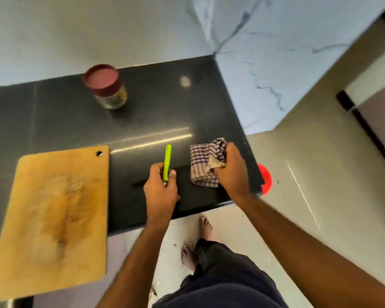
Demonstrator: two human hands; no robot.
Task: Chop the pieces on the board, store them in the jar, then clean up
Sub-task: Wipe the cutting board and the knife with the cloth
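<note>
Left hand [161,192]: I see it gripping the green-handled knife [167,162] — handle pointing away, blade hidden.
Right hand [232,171]: clutching the checked cloth [203,165] on the dark bench [153,112].
Board [53,218]: bare, at the bench's left near edge.
Jar [107,87]: lid on — standing far back, well apart from my hands.

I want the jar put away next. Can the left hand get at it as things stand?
Probably not yet: the left hand grips the green knife. The counter toward the jar looks open.
</note>
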